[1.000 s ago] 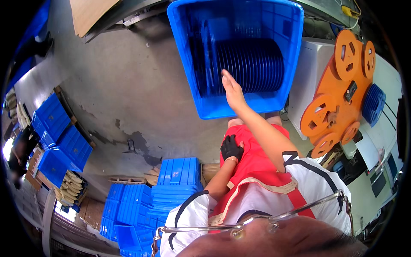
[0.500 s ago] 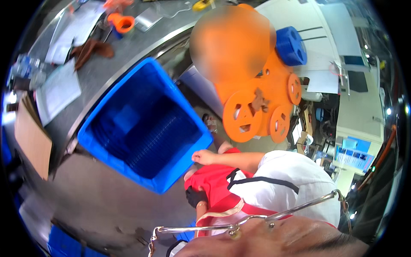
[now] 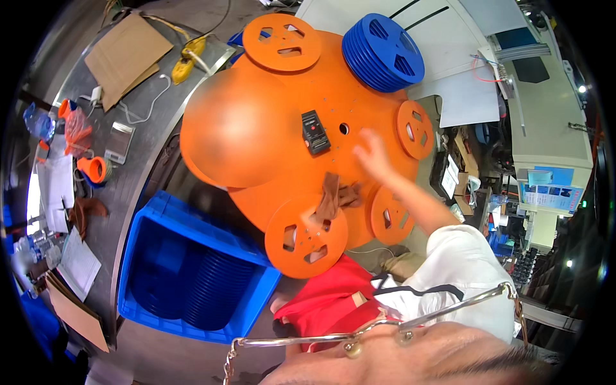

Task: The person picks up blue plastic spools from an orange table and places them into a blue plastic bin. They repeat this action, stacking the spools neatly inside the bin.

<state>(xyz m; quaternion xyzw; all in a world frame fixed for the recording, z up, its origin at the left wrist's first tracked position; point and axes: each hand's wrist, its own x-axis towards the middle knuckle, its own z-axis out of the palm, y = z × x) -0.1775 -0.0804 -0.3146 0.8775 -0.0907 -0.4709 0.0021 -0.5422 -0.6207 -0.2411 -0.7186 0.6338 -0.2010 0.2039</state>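
Note:
My right hand (image 3: 373, 157) is bare and reaches over a large orange tabletop (image 3: 346, 160), holding nothing. Its fingers look spread, though motion smears them. Nearest to it are a hole in the tabletop and a small black box-shaped device (image 3: 315, 133). Nearer to me, a crumpled brown cloth (image 3: 332, 197) lies partly over an orange reel disc (image 3: 301, 250) with cut-out windows. My left hand (image 3: 283, 329), in a dark glove, is down by the red apron (image 3: 330, 295); its fingers are hidden.
A blue crate (image 3: 192, 215) with blue discs stands at the left. Stacked blue reel discs (image 3: 385, 54) sit at the tabletop's far edge, and more orange discs (image 3: 282, 42) surround it. A metal bench (image 3: 144, 144) holds cardboard (image 3: 125, 58), papers and a tape dispenser (image 3: 94, 169).
The view has turned toward the orange tabletop, bringing the black device into sight. My right hand has moved from beside the blue crate out over the tabletop.

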